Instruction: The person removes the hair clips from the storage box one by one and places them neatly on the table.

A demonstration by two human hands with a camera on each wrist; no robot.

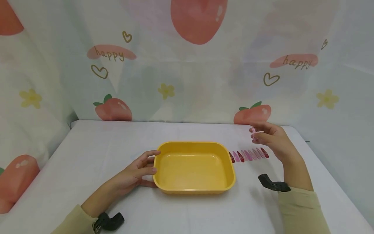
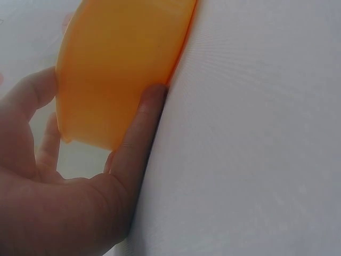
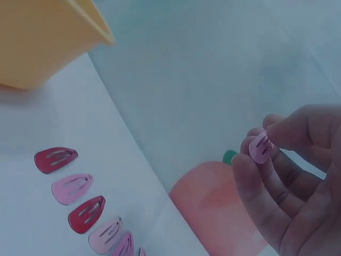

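Observation:
My left hand [image 1: 131,175] holds the left end of a yellow plastic tray [image 1: 194,191], with two fingertips at its rim. In the left wrist view, one finger [image 2: 141,128] lies low along the tray's outer wall [image 2: 114,69], against the table. My right hand [image 1: 271,138] is raised above the table's far right part, pinching a pink snap hair clip [image 3: 260,149] between thumb and fingertips. Below that hand, several red and pink snap hair clips [image 1: 248,155] lie in a row beside the tray's right end. A red hair clip [image 3: 87,214] lies among pink ones in the right wrist view.
The tray stands on a white-covered table [image 1: 117,136], its inside facing up. Behind the table hangs a printed cloth [image 1: 201,84] with fruit, flowers and hearts. Black wrist devices [image 1: 273,184] sit on both forearms.

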